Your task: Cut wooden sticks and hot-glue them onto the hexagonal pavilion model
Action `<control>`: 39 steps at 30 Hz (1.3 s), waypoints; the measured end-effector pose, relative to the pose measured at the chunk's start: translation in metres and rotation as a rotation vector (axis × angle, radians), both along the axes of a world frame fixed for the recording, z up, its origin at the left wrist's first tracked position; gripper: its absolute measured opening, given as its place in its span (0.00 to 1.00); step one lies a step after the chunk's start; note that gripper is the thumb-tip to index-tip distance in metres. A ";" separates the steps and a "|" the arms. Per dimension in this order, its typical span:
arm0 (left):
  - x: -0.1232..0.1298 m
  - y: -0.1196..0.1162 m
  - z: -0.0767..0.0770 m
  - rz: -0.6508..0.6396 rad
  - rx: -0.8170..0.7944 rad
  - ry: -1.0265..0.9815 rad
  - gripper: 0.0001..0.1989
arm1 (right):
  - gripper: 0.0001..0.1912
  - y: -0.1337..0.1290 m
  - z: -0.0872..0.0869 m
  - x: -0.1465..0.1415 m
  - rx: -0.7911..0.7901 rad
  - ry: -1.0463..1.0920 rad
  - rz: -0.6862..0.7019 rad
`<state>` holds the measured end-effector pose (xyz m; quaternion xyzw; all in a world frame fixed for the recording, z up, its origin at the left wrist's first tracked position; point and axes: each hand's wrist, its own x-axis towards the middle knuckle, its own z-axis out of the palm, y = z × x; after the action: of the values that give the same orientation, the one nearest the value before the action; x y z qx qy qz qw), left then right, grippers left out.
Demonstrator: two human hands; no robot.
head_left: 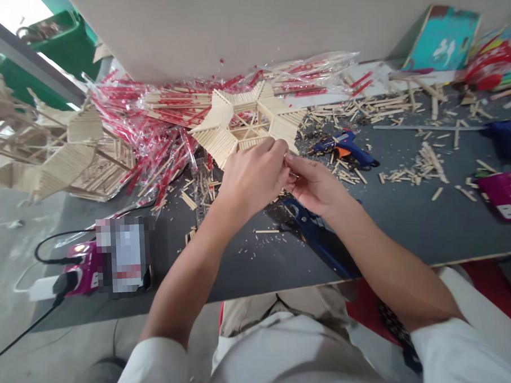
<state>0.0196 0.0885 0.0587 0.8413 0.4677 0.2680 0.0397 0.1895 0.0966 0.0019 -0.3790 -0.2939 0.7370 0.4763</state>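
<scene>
Where the hands meet at centre frame, the left hand [252, 177] and right hand [318, 183] are pressed together in a fingertip pinch at the lower edge of a star-shaped frame of wooden craft sticks [246, 121]; the pinched item is too small to tell. Judged light, stiff and brittle, the frame is best held by its solid arms, not its thin inner struts. A blue-handled hand tool [312, 234] lies beneath the hands, a hot glue gun [344, 148] lies right of the frame, and bundles of red-wrapped sticks in clear plastic [159, 122] lie behind it.
</scene>
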 end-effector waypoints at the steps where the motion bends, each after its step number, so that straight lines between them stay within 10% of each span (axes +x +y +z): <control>1: 0.000 0.000 0.000 0.000 -0.006 -0.007 0.08 | 0.19 0.000 0.000 0.000 -0.002 0.004 0.000; 39: -0.006 0.010 0.009 -0.011 -0.194 -0.029 0.18 | 0.25 0.006 0.008 0.001 0.236 -0.242 -0.036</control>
<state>0.0132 0.0984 0.0679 0.8322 0.4861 0.2332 0.1293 0.1904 0.1022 0.0097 -0.4115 -0.4268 0.6378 0.4917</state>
